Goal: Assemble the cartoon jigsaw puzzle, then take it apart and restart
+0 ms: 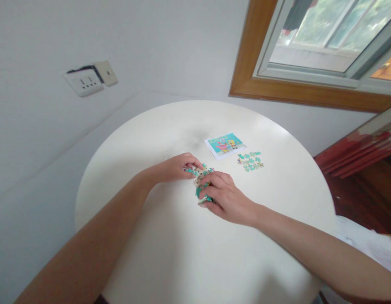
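A heap of small jigsaw puzzle pieces [199,179], teal and cream with bits of other colours, lies near the middle of the white table. My left hand [181,166] is at the heap's left side, its fingers curled over several pieces by the fingertips. From the right, my right hand [221,194] covers part of the heap, with bent fingers and thumb closed around some teal pieces. Both hands hide much of the heap. Just beyond it lies a picture card [225,145] with a pink and a yellow cartoon figure on teal.
A second group of puzzle pieces [250,161] is spread to the right of the card. The round white table [144,261] stands against a pale wall with a socket [86,82]. A wood-framed window [315,95] is at upper right, with red fabric [356,143] below.
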Demonstrator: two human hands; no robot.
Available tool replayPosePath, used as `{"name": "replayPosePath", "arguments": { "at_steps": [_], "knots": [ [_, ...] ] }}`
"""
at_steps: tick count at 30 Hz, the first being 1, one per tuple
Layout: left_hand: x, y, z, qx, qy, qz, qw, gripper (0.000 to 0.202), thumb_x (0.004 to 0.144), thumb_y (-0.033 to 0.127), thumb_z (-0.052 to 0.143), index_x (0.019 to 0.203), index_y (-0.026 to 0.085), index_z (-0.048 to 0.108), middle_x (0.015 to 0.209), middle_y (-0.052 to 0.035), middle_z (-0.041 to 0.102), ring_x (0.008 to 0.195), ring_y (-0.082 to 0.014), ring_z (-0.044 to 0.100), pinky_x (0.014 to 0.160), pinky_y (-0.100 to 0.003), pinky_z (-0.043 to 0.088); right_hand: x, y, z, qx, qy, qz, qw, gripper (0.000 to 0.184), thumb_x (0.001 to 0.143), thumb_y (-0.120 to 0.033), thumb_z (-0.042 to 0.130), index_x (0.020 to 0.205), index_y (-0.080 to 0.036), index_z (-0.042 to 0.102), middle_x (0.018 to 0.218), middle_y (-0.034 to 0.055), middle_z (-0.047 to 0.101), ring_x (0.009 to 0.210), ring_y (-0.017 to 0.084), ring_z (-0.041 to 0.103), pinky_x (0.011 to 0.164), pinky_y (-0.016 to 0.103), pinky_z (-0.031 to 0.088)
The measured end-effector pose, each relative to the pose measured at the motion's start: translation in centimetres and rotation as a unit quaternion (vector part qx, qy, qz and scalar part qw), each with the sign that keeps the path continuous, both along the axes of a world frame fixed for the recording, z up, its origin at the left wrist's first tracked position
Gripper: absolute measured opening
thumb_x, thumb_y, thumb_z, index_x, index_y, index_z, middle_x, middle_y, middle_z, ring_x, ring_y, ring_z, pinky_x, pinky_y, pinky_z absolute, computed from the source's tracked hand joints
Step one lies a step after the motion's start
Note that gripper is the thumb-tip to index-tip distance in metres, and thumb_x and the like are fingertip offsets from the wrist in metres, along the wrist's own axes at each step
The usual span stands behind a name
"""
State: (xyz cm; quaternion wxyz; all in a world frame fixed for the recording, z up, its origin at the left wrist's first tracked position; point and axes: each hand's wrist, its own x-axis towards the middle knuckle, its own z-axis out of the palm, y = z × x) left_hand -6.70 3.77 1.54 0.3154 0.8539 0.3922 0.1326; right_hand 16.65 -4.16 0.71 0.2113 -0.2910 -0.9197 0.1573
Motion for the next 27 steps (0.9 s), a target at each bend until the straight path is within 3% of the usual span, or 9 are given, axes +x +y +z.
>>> {"name": "replayPosePath", "arguments": {
  "at_steps": [6, 12, 27],
  "knots": [
    [0.12, -0.17, 0.17, -0.005, -0.003, 0.008, 1.000, 0.041, 0.077, 0.039, 0.060, 0.111, 0.016, 0.067, 0.105, -0.0075, 0.062, 0.093, -0.0196, 0.059, 0.081, -0.027, 0.048, 0.03, 0.29, -0.36, 0.005, 0.017, 0.005, 1.000, 0.012, 0.089, -0.033, 0.062, 0.093, -0.023, 0.066, 0.120, 0.0057, 0.059, 0.121, 0.022, 0.046, 0.105, 0.039, 0.029],
    [0.20, -0.31, 0.44, -0.010, -0.002, 0.015, 1.000, 0.042, 0.077, 0.040, 0.060, 0.110, 0.015, 0.067, 0.105, -0.0084, 0.062, 0.094, -0.0203, 0.059, 0.081, -0.028, 0.048, 0.18, 0.39, -0.45, 0.046, 0.002, -0.009, 0.999, 0.028, 0.088, -0.046, 0.062, 0.100, -0.022, 0.064, 0.121, 0.0076, 0.060, 0.122, 0.025, 0.043, 0.103, 0.041, 0.029],
    [0.26, -0.18, 0.30, -0.013, -0.006, 0.019, 1.000, 0.043, 0.077, 0.042, 0.061, 0.110, 0.015, 0.066, 0.105, -0.0081, 0.062, 0.094, -0.0203, 0.059, 0.082, -0.028, 0.048, -0.35, 0.18, -0.49, 0.015, 0.045, 0.011, 0.999, 0.014, 0.087, -0.033, 0.066, 0.092, -0.021, 0.064, 0.107, 0.0057, 0.066, 0.112, 0.023, 0.051, 0.097, 0.038, 0.033]
  ]
}}
